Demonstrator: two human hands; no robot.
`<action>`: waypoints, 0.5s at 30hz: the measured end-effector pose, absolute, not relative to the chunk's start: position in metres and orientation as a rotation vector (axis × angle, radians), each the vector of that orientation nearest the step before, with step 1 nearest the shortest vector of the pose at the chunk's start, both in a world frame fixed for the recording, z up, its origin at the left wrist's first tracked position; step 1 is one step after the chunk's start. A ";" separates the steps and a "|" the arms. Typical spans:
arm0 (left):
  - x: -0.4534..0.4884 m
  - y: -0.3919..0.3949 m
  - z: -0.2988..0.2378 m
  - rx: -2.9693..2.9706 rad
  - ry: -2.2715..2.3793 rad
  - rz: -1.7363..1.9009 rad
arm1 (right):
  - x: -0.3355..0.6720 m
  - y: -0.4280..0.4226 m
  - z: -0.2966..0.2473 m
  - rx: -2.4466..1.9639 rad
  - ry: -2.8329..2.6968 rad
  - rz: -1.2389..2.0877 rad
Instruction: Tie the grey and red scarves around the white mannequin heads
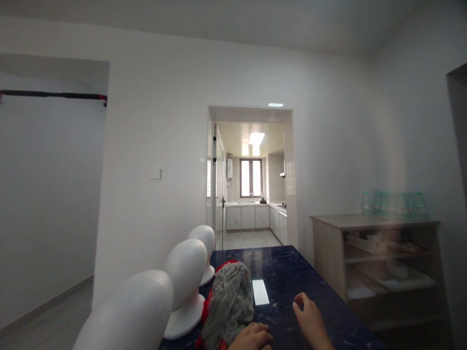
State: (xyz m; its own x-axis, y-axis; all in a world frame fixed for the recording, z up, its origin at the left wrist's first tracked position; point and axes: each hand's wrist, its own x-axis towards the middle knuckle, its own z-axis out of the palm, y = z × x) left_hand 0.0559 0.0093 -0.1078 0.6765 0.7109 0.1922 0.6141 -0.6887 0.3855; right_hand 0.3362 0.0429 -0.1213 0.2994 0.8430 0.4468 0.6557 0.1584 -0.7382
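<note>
A crumpled heap of grey cloth lies on the dark blue marbled table, with red fabric showing along its left and far edges. My left hand is at the near right edge of this heap, back of the hand up and fingers stretched to the right. Whether it presses on the cloth I cannot tell. Over the table to the right, my right hand is held with loosely curved fingers. A gap shows between thumb and forefinger, and nothing is in it.
Three white head-shaped stands line the table's left side: a near one, a middle one and a far one. A bright white rectangle shows on the tabletop. A wooden shelf unit with bottles stands right; a doorway opens ahead.
</note>
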 end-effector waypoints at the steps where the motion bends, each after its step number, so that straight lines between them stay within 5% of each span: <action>1: 0.056 0.009 -0.107 2.601 1.055 0.467 | 0.336 0.043 -0.121 -1.559 -1.425 0.232; 15: 0.057 0.009 -0.111 2.595 1.037 0.529 | 0.338 0.044 -0.122 -1.566 -1.456 0.226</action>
